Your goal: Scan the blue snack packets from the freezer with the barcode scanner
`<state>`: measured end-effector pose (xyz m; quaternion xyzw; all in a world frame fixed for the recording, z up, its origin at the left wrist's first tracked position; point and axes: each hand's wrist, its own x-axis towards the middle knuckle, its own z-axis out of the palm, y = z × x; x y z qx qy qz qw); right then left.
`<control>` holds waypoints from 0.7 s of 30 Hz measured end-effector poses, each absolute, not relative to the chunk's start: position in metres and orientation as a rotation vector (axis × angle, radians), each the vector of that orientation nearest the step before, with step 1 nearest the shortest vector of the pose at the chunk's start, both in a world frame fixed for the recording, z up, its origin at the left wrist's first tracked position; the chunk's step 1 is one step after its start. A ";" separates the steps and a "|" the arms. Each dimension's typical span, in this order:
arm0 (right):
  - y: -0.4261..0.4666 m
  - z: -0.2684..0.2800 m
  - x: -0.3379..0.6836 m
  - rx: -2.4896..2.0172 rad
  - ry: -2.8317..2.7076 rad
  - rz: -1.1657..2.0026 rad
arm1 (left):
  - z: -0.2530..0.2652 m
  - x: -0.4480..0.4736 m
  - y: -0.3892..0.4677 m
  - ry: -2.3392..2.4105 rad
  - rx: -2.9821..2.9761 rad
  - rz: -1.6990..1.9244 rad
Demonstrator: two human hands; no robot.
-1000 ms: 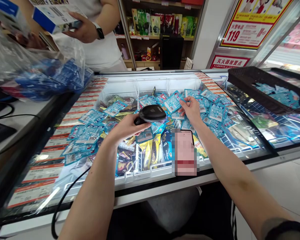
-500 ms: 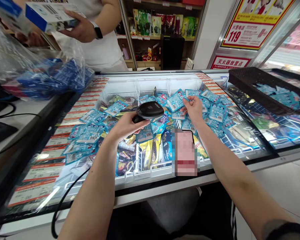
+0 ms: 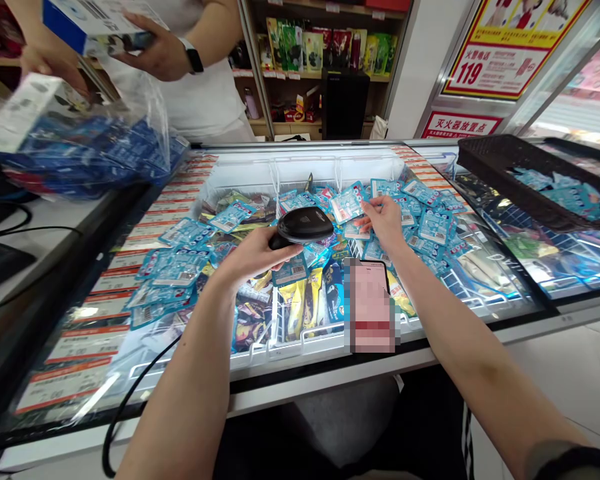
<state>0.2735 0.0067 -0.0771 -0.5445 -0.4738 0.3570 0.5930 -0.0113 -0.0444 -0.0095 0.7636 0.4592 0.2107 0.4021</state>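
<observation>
well, over at nine o'clock, small flat blue plastic packets [image 3: 177,267] lie heaped. rightward, the left hand [image 3: 255,255] has its fingers curled closed round a black plastic handheld scanner [image 3: 305,225], whose head points to three o'clock. at one o'clock, a flat glossy blue-and-white packet [image 3: 347,203] is held by its edge, pinched between thumb and fingers of the right hand [image 3: 386,224]. scanning looks to be the step in hand; the next move seems to call for a barcode squarely facing the scanner.

The left hand [image 3: 253,259] holds a black scanner [image 3: 306,225]; the right hand [image 3: 386,225] pinches a blue packet [image 3: 347,203], apparently by its edge.
</observation>
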 end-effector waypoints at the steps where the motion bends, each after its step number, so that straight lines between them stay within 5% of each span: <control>1: 0.006 -0.076 0.273 -1.268 -1.103 0.840 | -0.009 -0.011 -0.045 1.156 1.930 0.531; 12: 0.007 -0.070 0.280 -1.268 -1.106 0.764 | -0.009 -0.009 -0.046 1.214 1.853 0.626; 21: 0.006 -0.065 0.328 -1.474 -1.112 0.247 | -0.010 -0.011 -0.045 1.355 1.765 0.811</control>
